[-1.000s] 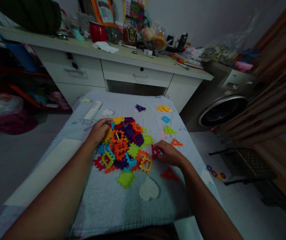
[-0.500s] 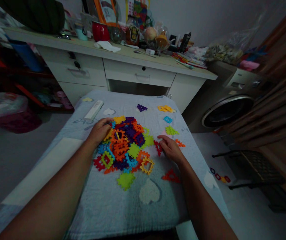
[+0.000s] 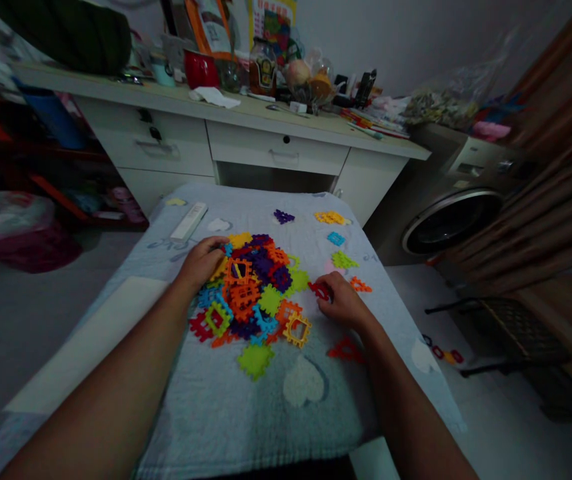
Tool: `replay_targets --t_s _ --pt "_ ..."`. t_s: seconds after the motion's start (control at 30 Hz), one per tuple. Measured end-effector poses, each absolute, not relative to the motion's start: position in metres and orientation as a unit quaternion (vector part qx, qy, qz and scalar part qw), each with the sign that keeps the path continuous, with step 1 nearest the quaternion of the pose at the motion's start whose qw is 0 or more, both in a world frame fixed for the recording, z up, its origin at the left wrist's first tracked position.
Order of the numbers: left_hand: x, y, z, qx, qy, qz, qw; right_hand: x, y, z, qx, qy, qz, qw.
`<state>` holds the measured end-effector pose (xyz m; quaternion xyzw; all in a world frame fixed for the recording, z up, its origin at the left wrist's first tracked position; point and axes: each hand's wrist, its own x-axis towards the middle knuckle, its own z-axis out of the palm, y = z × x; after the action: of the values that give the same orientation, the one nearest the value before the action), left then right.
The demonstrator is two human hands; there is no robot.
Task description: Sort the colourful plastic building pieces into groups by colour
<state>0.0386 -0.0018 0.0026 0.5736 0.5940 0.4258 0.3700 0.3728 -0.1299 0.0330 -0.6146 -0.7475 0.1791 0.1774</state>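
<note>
1. We pinch a red openwork plastic piece (image 3: 319,291) in our right hand (image 3: 340,300), just right of the heap of multicoloured notched plastic pieces (image 3: 243,295).
2. Our left hand (image 3: 203,262) touches the heap's left edge; whether it grips anything, we cannot make out.
3. Nearer us, a red plastic triangle (image 3: 346,349) lies on our pale-blue, heart-patterned cloth (image 3: 216,413).
</note>
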Motion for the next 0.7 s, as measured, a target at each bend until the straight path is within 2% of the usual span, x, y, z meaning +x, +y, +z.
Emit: replay_targets --t_s 0.2,0.37,0.7 --pt "0.038 0.0 0.002 0.573 0.595 0.428 0.368 0.41 -0.143 0.052 -0.609 -0.744 0.178 0.209" --pt "0.04 -0.003 0.006 0.569 0.599 0.422 0.373 0.439 -0.169 0.063 -0.61 -0.75 0.186 0.178" --pt "0.038 0.0 0.0 0.575 0.595 0.429 0.362 0.449 -0.197 0.041 -0.673 -0.708 0.169 0.133"
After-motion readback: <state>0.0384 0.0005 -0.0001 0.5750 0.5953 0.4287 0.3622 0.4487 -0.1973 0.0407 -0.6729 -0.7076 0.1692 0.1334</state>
